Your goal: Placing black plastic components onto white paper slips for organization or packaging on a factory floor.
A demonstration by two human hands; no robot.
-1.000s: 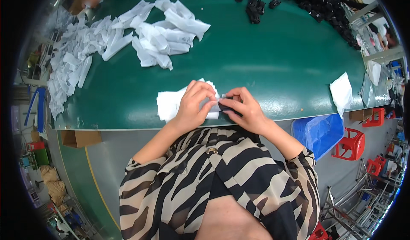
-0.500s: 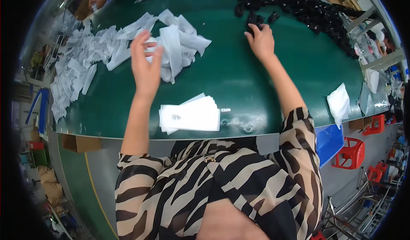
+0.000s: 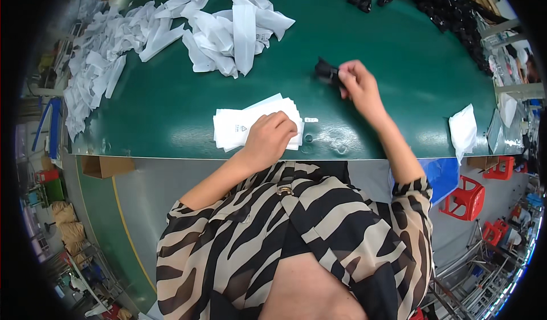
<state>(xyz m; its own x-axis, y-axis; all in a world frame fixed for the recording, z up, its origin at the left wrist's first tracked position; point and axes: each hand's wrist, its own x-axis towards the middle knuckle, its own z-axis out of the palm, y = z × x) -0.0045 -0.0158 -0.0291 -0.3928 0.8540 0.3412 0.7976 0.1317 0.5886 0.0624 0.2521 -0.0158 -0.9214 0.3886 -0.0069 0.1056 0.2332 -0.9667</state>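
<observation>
My right hand [image 3: 362, 89] pinches a small black bundle [image 3: 327, 72] between thumb and fingertips, a little above the table; the bundle is slightly blurred, so its exact kind is unclear. Closer to me, my left hand [image 3: 269, 140] lies over a stack of flat white bags [image 3: 228, 127], its fingers bent and pressed together at the top bag's right end. The fingertips are partly hidden. Beyond that stack, a loose heap of filled white bags [image 3: 245, 38] rests on the table. At the far right is a large pile of similar black bundles [image 3: 439, 12].
The green table [image 3: 171, 120] has its near edge close to my body. More white bags [image 3: 94, 69] are heaped along its left side. A single white bag [image 3: 462, 129] lies near the right edge. Below stand a blue bin [image 3: 441, 177] and a red stool [image 3: 464, 197].
My left hand has come down from the white heap onto the flat stack. My right hand has drawn a black bundle toward me from the pile. The view has shifted.
</observation>
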